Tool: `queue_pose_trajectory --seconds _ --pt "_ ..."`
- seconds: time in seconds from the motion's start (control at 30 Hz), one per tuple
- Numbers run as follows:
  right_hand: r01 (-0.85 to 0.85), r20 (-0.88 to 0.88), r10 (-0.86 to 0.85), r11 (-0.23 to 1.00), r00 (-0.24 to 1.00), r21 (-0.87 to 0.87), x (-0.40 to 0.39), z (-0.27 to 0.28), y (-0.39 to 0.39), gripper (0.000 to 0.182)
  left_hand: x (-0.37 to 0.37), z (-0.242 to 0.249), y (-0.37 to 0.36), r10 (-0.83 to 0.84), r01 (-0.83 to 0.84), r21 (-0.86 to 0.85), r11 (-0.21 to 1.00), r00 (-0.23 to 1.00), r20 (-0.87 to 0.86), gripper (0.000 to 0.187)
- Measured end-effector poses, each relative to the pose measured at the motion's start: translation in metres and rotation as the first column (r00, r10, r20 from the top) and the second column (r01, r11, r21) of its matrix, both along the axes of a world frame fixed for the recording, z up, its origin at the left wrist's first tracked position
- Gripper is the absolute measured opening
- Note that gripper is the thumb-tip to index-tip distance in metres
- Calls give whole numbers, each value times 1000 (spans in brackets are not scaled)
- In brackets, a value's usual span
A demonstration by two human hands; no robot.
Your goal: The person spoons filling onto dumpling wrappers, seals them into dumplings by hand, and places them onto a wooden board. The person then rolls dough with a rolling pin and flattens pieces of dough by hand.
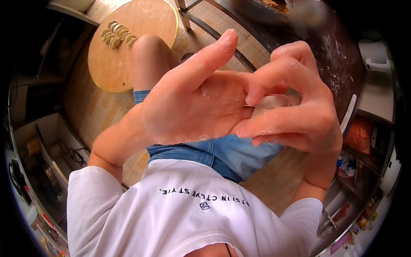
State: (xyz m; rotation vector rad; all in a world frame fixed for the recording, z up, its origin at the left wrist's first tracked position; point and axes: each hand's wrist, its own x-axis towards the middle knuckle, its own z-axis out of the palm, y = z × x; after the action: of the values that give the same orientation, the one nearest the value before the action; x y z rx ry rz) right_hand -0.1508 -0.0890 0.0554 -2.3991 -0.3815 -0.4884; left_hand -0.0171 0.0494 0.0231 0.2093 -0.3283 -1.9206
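Two hands meet mid-frame, both dusted with flour. Left hand (192, 107) lies palm-up with fingers stretched toward the dark table (342, 60); its grip is loose, cupping rather than clenched. Right hand (295, 111) curls over from the other side, thumb and forefinger pinching the pale dumpling (272, 105) that sits between the two hands (only a small patch of dough shows, the rest is hidden by fingers). So right grip = clamped on the dumpling edge, left = supporting it from below, as far as visible.

Dumpling is held in the air above the person's lap, near the table's edge, not resting on it.

Round wooden board (128, 47) sits low, beside the person's knee, well apart from the hands. A short row of finished dumplings (117, 34) lies near its far-left edge, touching each other. A bowl (261, 8) with filling stands on the table, partly cut off.
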Motion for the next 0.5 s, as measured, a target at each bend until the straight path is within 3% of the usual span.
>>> queue_pose_trajectory --seconds 0.17,0.33,0.4,0.47,0.5 --pt "-3 76 5 1000 997 -24 1 -7 -5 22 1 -1 -4 -12 11 -86 996 1000 -13 92" --pt "64 41 -68 995 997 82 1 -8 -6 24 0 -4 1 67 -62 39 997 988 -138 91" --pt "88 34 -91 993 995 75 -3 -9 -8 25 1 5 -1 53 -51 55 997 998 -19 91" --pt "124 55 -130 988 990 92 -3 -12 -7 25 0 0 -3 55 -55 -2 998 997 -62 91" --pt "145 69 -153 984 986 105 -2 -14 -6 26 -1 -11 -5 59 -71 -69 995 985 -163 91"
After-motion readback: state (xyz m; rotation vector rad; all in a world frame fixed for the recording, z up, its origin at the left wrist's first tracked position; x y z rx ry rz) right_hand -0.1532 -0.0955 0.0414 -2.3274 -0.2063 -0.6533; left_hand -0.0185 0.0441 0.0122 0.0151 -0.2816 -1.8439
